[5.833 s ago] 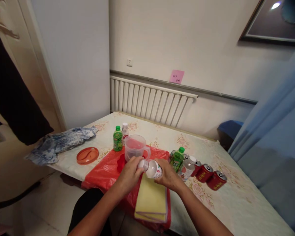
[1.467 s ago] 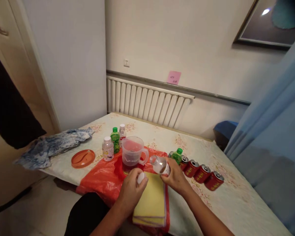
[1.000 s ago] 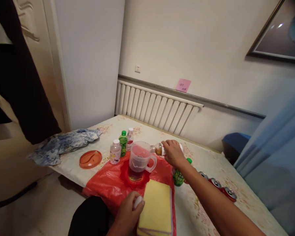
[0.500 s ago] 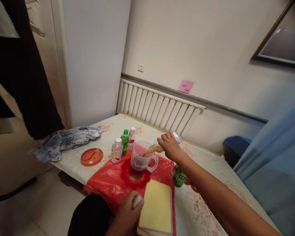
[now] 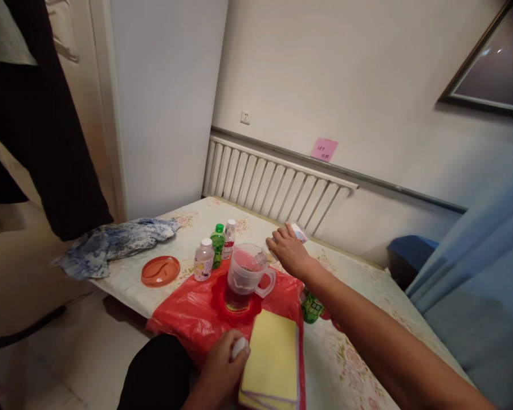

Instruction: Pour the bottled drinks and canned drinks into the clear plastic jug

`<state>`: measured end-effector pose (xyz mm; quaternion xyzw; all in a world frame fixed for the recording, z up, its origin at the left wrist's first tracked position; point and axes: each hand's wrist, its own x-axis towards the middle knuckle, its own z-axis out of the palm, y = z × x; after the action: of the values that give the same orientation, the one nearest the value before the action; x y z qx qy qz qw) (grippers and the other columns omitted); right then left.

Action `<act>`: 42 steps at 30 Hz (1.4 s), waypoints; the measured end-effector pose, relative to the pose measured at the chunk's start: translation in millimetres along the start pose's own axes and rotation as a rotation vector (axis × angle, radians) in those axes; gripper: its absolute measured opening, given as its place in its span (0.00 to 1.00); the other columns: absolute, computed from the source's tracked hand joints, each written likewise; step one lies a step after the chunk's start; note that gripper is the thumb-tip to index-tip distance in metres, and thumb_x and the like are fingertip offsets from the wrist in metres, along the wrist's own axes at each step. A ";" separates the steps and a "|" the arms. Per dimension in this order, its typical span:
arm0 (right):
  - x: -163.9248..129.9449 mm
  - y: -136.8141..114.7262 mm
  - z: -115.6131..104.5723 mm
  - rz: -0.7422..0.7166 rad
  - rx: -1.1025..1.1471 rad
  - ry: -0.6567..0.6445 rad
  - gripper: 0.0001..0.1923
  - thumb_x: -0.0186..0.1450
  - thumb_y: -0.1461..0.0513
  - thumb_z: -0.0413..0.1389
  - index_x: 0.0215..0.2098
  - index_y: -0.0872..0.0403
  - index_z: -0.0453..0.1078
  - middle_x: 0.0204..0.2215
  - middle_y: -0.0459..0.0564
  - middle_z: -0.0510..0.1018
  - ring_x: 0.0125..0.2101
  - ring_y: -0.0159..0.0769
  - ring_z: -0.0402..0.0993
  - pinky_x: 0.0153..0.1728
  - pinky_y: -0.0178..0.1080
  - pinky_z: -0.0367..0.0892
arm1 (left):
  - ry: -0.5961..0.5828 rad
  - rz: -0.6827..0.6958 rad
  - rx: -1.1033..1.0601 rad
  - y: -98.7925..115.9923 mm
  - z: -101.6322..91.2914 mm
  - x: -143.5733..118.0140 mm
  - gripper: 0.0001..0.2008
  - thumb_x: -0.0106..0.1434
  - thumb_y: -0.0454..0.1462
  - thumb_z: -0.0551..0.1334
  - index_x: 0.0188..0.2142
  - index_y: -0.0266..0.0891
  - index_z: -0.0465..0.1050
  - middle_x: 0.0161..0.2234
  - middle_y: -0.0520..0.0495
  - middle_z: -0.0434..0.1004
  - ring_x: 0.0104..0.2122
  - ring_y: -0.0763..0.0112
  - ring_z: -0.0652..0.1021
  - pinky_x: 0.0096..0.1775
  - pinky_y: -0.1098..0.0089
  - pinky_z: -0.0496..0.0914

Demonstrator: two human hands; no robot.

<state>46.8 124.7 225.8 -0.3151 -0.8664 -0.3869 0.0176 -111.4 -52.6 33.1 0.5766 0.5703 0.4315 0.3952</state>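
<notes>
Now, in the head view, gripping a clear bottle in the right hand, tilted neck-down over the right rim of the jug. Fingers wrapped round a cap in the left hand, at the left edge of the yellow cloth, with a strip of red bag between hand and jug. Hemmed on the jug's left by three upright bottles; roomier beyond, toward the orange disc near the table's left edge.

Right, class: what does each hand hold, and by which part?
Right hand: the tilted bottle, around its body. Left hand: the white cap, by its sides.
</notes>
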 end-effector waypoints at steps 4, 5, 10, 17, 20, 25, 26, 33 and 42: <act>-0.3 -1.8 -0.7 0.001 0.010 -0.020 0.10 0.67 0.67 0.50 0.45 0.55 0.69 0.39 0.55 0.73 0.47 0.48 0.63 0.63 0.55 0.42 | -0.001 0.003 -0.007 3.1 -0.7 -0.2 0.11 0.59 0.43 0.56 0.35 0.39 0.71 0.34 0.47 0.77 0.35 0.63 0.75 0.38 0.67 0.67; -0.5 -2.3 -0.9 0.002 0.023 -0.025 0.11 0.67 0.68 0.50 0.46 0.55 0.69 0.40 0.56 0.73 0.48 0.48 0.62 0.63 0.55 0.41 | -0.001 0.004 -0.003 3.3 -0.9 0.0 0.12 0.59 0.43 0.56 0.36 0.39 0.71 0.34 0.47 0.77 0.35 0.63 0.75 0.38 0.67 0.67; -0.9 -3.8 0.1 0.011 0.094 -0.047 0.12 0.66 0.69 0.50 0.46 0.55 0.69 0.41 0.57 0.72 0.48 0.48 0.61 0.63 0.55 0.40 | -0.002 0.015 0.010 2.4 -1.7 1.3 0.12 0.59 0.44 0.56 0.35 0.39 0.71 0.33 0.47 0.76 0.34 0.63 0.75 0.37 0.67 0.67; -1.8 -4.4 1.9 0.009 0.060 -0.039 0.12 0.67 0.68 0.48 0.46 0.56 0.70 0.40 0.57 0.73 0.47 0.49 0.62 0.63 0.55 0.39 | 0.007 0.010 0.024 3.7 -2.1 2.3 0.13 0.59 0.44 0.55 0.36 0.38 0.71 0.34 0.46 0.76 0.35 0.62 0.75 0.38 0.66 0.67; -4.3 -3.6 3.1 0.050 0.115 -0.061 0.14 0.66 0.69 0.49 0.48 0.56 0.69 0.42 0.58 0.73 0.49 0.49 0.62 0.62 0.55 0.38 | 0.011 0.021 0.034 4.4 -2.0 1.8 0.13 0.60 0.44 0.55 0.36 0.38 0.71 0.33 0.46 0.76 0.34 0.62 0.75 0.37 0.66 0.67; -13.6 1.4 11.1 0.288 0.398 -0.162 0.24 0.57 0.69 0.57 0.53 0.54 0.67 0.47 0.59 0.72 0.51 0.49 0.62 0.59 0.54 0.44 | 0.042 0.047 -0.002 10.9 -5.8 4.9 0.13 0.59 0.44 0.55 0.38 0.39 0.72 0.37 0.45 0.77 0.37 0.61 0.76 0.40 0.66 0.69; -16.2 2.5 14.0 0.328 0.438 -0.171 0.25 0.56 0.68 0.59 0.53 0.54 0.67 0.47 0.59 0.73 0.51 0.50 0.63 0.57 0.53 0.48 | 0.053 0.050 -0.011 13.4 -7.3 6.8 0.14 0.59 0.44 0.56 0.39 0.39 0.72 0.38 0.44 0.78 0.38 0.61 0.76 0.41 0.65 0.69; -44.7 0.5 28.8 0.454 0.745 -0.198 0.18 0.53 0.62 0.63 0.43 0.53 0.72 0.35 0.48 0.78 0.34 0.38 0.72 0.36 0.36 0.63 | 0.104 0.062 -0.079 39.2 -17.8 24.0 0.17 0.53 0.42 0.57 0.42 0.39 0.72 0.40 0.44 0.79 0.40 0.60 0.78 0.42 0.63 0.71; -105.3 -45.2 12.7 0.468 1.237 -0.013 0.22 0.52 0.67 0.61 0.46 0.53 0.72 0.39 0.46 0.79 0.37 0.39 0.73 0.38 0.36 0.67 | 0.167 0.115 -0.110 78.8 -18.5 44.7 0.21 0.54 0.39 0.59 0.48 0.37 0.71 0.41 0.44 0.79 0.35 0.65 0.78 0.41 0.64 0.72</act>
<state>108.5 54.6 158.2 -0.4293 -0.8376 0.1979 0.2738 -105.0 -11.5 115.8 0.5479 0.5428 0.5304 0.3519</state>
